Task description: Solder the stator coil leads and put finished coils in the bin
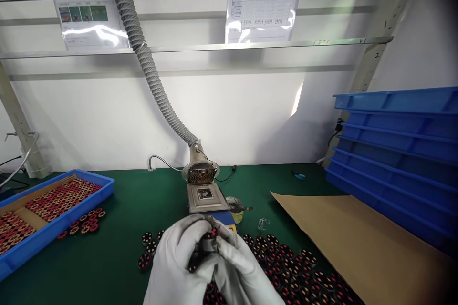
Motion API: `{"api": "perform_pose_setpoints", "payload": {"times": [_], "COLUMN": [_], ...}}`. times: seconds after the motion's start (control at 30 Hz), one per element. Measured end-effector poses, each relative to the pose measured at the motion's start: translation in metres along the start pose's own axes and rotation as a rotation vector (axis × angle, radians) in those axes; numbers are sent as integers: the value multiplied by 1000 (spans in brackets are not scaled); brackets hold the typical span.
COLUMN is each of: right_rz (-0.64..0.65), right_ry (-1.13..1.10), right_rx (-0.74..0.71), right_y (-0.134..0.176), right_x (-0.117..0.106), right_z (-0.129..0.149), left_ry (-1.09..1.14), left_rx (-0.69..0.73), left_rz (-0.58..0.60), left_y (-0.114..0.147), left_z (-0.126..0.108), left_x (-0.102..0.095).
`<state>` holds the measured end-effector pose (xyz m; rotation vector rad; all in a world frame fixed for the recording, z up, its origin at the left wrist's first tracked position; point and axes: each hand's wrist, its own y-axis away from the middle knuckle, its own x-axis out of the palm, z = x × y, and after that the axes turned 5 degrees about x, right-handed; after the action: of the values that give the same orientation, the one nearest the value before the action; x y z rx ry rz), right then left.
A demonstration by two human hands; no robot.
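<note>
Both my hands wear white gloves and meet in the lower middle of the head view. My left hand (pixel 181 259) curls its fingers round a small round part (pixel 208 243), black and grey with red segments, like a motor stator. My right hand (pixel 238 259) pinches the same part from the other side with thumb and fingers. Much of the part is hidden by the gloves. Several similar black round parts (pixel 145 261) lie left of my hands, and a large pile of black parts with red and gold segments (pixel 286 269) spreads on the right.
Behind my hands is a metal-topped heater box (pixel 205 196) under a fume hose (pixel 153 74). A blue tray (pixel 103 190) of red and gold parts stands left, with loose ones (pixel 89 221) beside it. Cardboard (pixel 339 233) and stacked blue trays (pixel 397 152) occupy the right.
</note>
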<state>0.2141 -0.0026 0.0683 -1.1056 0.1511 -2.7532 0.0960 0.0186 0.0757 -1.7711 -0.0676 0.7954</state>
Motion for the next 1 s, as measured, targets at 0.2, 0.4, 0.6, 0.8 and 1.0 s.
{"api": "perform_pose_setpoints", "payload": {"times": [0.2, 0.4, 0.6, 0.8, 1.0], "right_rz": [123, 223, 206, 169, 112], "right_ry": [-23, 5, -68, -66, -52], "right_rx": [53, 144, 188, 191, 163], "right_y": [-16, -34, -32, -28, -28], "right_x": [-26, -46, -48, -42, -41], "right_z": [1, -7, -14, -18, -19], "left_ry": [162, 434, 582, 695, 784], "left_rx": [122, 156, 82, -45, -562], "left_rz": [-50, 12, 37, 53, -198], "left_y": [-3, -5, -7, -9, 0], "left_z": [12, 18, 20, 15, 10], "left_x": [2, -7, -11, -14, -16]}}
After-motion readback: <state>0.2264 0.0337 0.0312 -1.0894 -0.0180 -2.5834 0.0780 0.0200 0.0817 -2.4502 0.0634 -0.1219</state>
